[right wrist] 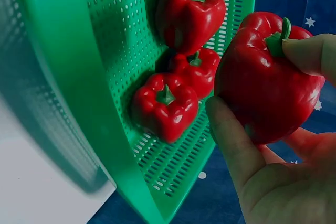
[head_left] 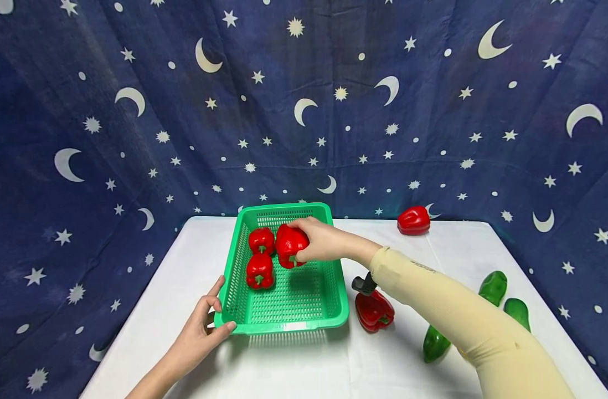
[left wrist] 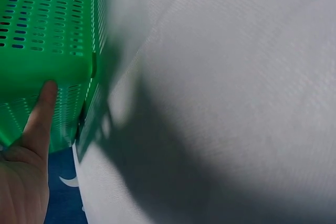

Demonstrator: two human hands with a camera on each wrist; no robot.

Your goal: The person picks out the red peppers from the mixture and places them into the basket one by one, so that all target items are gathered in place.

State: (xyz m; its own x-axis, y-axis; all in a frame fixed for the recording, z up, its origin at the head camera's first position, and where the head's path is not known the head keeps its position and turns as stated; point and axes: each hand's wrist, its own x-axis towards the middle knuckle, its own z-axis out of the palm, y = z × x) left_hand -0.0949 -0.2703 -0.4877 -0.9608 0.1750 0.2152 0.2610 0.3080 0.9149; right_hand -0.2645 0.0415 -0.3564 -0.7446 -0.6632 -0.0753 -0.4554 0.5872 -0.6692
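Observation:
My right hand holds a red bell pepper over the green plastic basket, its thumb beside the green stem and its fingers round the underside. Three more red peppers lie inside the basket; in the right wrist view they are an upper pepper, a middle pepper and a lower pepper. In the head view the held pepper largely covers one of them. At the basket's near left corner my left hand grips the rim, thumb in front and fingers along the left side.
Right of the basket lies a red pepper, with another red pepper at the table's back edge. Long green vegetables lie at the right, partly behind the right sleeve. A starry blue curtain surrounds the white table.

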